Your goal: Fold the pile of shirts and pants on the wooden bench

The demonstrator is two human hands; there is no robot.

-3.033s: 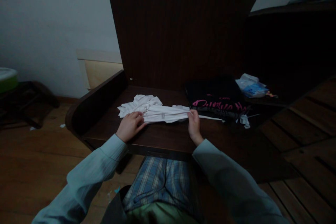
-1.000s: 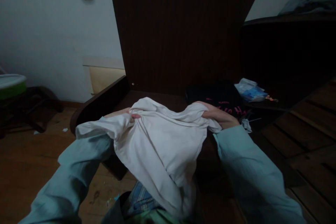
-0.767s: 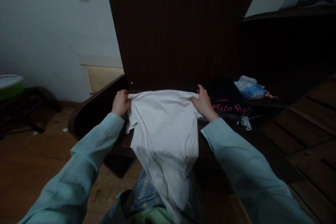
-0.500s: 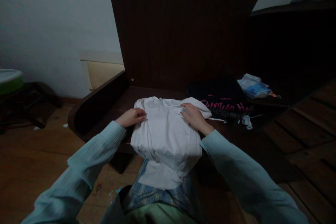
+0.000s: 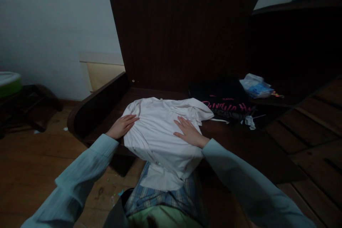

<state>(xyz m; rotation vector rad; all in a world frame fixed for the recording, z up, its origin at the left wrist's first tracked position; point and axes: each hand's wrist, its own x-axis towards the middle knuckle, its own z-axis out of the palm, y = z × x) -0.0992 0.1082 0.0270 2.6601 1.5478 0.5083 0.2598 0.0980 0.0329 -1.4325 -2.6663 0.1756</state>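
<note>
A white T-shirt (image 5: 157,131) lies spread over the dark wooden surface (image 5: 107,123), its lower part hanging over the front edge onto my lap. My left hand (image 5: 123,126) rests on the shirt's left side, fingers stretched out. Flat on the right half of the cloth lies my right hand (image 5: 189,131), its fingers apart. Creases run across the fabric between the two hands. At the shirt's right, a sleeve (image 5: 204,109) reaches toward a dark folded cloth with pink lettering (image 5: 224,105).
A white and blue plastic packet (image 5: 256,86) lies beyond the dark cloth, with a crumpled white scrap (image 5: 250,123) nearer me. A raised wooden side (image 5: 96,103) borders the surface at left. Farther left, a green and white tub (image 5: 10,84) stands on a dark stool (image 5: 29,103).
My left hand has moved left and opened from a pinch, and the shirt's left side is now spread wider and flatter. My right hand has slid slightly down and left, flattening out.
</note>
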